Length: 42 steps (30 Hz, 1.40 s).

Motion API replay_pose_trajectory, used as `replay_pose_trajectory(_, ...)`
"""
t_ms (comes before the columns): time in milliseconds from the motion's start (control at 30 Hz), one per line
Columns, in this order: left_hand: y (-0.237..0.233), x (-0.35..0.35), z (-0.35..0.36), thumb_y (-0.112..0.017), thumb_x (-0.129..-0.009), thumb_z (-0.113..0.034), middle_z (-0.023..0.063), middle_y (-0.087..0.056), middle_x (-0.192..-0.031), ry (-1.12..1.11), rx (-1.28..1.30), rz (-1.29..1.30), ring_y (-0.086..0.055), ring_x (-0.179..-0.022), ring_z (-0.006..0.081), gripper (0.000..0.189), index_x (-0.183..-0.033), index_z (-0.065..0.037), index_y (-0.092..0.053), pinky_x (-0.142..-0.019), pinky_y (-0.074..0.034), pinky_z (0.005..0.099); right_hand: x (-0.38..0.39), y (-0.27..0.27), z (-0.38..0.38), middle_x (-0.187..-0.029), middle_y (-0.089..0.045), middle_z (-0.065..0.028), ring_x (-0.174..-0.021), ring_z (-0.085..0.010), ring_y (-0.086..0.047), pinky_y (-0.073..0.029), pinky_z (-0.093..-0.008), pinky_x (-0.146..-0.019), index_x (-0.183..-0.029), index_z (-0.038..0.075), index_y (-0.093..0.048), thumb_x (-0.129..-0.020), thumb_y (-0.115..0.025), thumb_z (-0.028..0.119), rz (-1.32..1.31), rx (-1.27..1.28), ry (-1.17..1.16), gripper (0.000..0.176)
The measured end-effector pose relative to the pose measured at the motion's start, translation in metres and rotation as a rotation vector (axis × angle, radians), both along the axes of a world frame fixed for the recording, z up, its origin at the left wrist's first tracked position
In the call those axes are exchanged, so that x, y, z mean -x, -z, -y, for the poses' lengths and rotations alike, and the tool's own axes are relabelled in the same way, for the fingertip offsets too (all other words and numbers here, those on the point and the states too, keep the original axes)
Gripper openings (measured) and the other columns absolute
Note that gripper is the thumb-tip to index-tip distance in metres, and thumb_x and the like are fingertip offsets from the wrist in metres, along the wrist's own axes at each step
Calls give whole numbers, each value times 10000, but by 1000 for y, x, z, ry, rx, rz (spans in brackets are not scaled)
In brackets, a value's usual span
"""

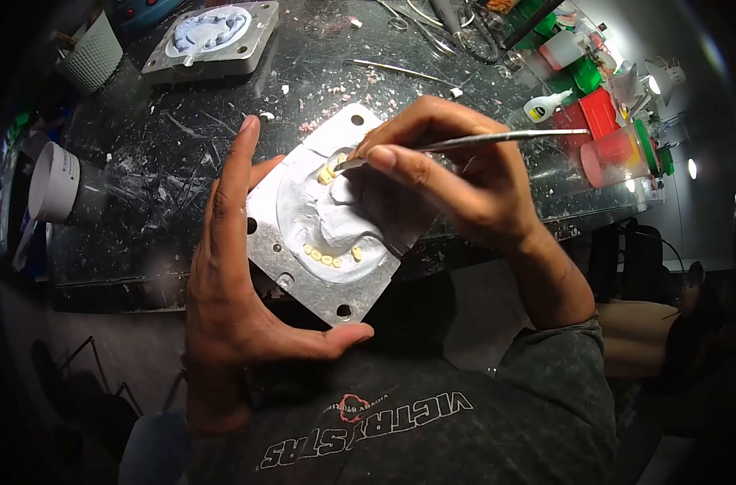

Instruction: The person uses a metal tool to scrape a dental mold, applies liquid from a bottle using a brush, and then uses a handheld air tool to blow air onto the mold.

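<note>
Nearest, the left hand (pixel 224 271), spread wide, cradles a metal flask (pixel 315 299), thumb by its near corner and fingers along its left side, probably to brace it. The flask is turned corner-on at the near edge of the table (pixel 154 234), presumably to bring its white plaster (pixel 336 220) and yellowish teeth (pixel 326 260) within reach. Beyond, the right hand (pixel 457 174) pinches a slim metal tool (pixel 538 135), its tip by the far teeth. Farther off lies a second flask (pixel 257 44)
</note>
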<state>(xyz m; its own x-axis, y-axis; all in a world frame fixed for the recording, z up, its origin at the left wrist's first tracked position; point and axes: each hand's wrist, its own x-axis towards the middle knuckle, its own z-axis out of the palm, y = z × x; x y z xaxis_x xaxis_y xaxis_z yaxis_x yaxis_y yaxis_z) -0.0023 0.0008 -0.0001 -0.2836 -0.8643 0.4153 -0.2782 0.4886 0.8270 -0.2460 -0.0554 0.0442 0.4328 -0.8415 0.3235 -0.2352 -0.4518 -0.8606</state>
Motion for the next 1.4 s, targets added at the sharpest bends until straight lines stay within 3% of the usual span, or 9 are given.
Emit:
replay_pose_trajectory(233, -1, -3, 1, -1004, -413, -456, 238, -471, -1418, 27, -72, -51, -525, -1326, 337, 1554, -1614, 16, -139, -1130, -416, 421, 26, -10, -13, -984, -710, -300, -1023, -408, -721, -580, -537, -982, -1210, -37, -513, -1036, -379, 175, 495, 53, 77, 305)
replay_pose_trajectory(433, 3, -1, 2, -962, -435, -537, 282, -399, -1505, -34, -118, -130, -453, -1397, 366, 1523, -1601, 45, -176, -1177, -354, 440, 110, 28, -45, -485, -369, -2, -390, -147, -457, -535, -322, -552, -1281, -36, -472, -1073, -333, 246, 980, 41, 187, 377)
replay_pose_trajectory(633, 3, -4, 5, -968, -405, -641, 290, -327, -1557, 30, -39, -62, -344, -1468, 373, 1625, -1591, 87, -127, -1211, -287, 473, 122, 44, -57, -914, -401, -37, -756, -93, -349, -300, -234, -602, -1480, -57, -361, -1088, -398, 156, 732, 155, 542, 448)
replay_pose_trajectory(733, 8, -1, 6, -935, -414, -713, 292, -354, -1540, -32, -2, -42, -360, -1460, 370, 1617, -1585, 90, -161, -1217, -280, 473, 128, 48, -62, -934, -400, -41, -679, -62, -310, -236, -197, -515, -1163, 39, -506, -1117, -395, 108, 802, 229, 455, 139)
replay_pose_trajectory(767, 7, 3, 4, -935, -414, -713, 292, -354, -1540, -42, -6, -23, -360, -1460, 370, 1617, -1585, 90, -161, -1217, -280, 473, 133, 55, -66, -832, -341, -8, -611, -55, -264, -174, -199, -445, -1493, 58, -387, -1117, -436, 215, 890, 229, 687, 410)
replay_pose_trajectory(900, 2, 7, 1, -1010, -419, -487, 284, -320, -1569, -57, -23, -33, -358, -1458, 351, 1531, -1585, 80, -197, -1200, -314, 449, 156, 64, -69, -745, -298, 24, -595, -66, -232, -159, -226, -424, -1256, 47, -497, -1110, -466, 298, 1067, 88, 122, 292)
replay_pose_trajectory(1033, 1, 3, 1, -1003, -433, -483, 289, -336, -1557, -37, 12, 26, -366, -1458, 353, 1495, -1571, 98, -227, -1192, -338, 450, 108, 31, -41, -852, -348, -19, -736, -110, -349, -319, -254, -558, -1090, -17, -480, -1045, -484, 99, 1249, 387, 898, 124)
replay_pose_trajectory(1333, 2, 3, -2, -997, -466, -510, 280, -346, -1552, -58, 13, 23, -420, -1420, 365, 1452, -1564, 84, -255, -1176, -369, 480, 148, 54, -74, -797, -379, -3, -559, -86, -343, -378, -231, -511, -1124, -76, -482, -1086, -465, 355, 1260, 32, 11, 433)
replay_pose_trajectory(1400, 4, 3, -2, -996, -470, -525, 277, -346, -1550, -56, 38, 11, -436, -1405, 370, 1445, -1559, 80, -263, -1172, -376, 492, 107, 34, -52, -841, -391, -24, -782, -148, -407, -453, -318, -760, -1315, -57, -485, -1088, -443, 355, 1167, 339, 929, 473)
